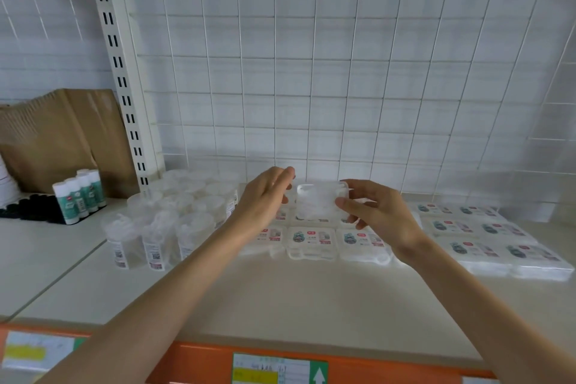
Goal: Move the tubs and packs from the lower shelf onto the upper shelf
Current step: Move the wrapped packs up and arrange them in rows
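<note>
My right hand (372,215) pinches a clear square plastic pack (318,199) by its right side, holding it just above the row of packs at the back of the white shelf (280,299). My left hand (268,196) hovers at the pack's left edge with fingers straight, and I cannot tell whether it touches. Labelled flat packs (311,241) lie in rows beneath both hands. A cluster of clear round tubs (174,218) stands to the left.
Soft white packs (486,237) lie in rows at the right. Green-and-white tubes (79,196) and brown cardboard (59,140) sit on the neighbouring shelf at left. A wire grid (311,72) backs the shelf. An orange price rail (280,365) runs along the front edge.
</note>
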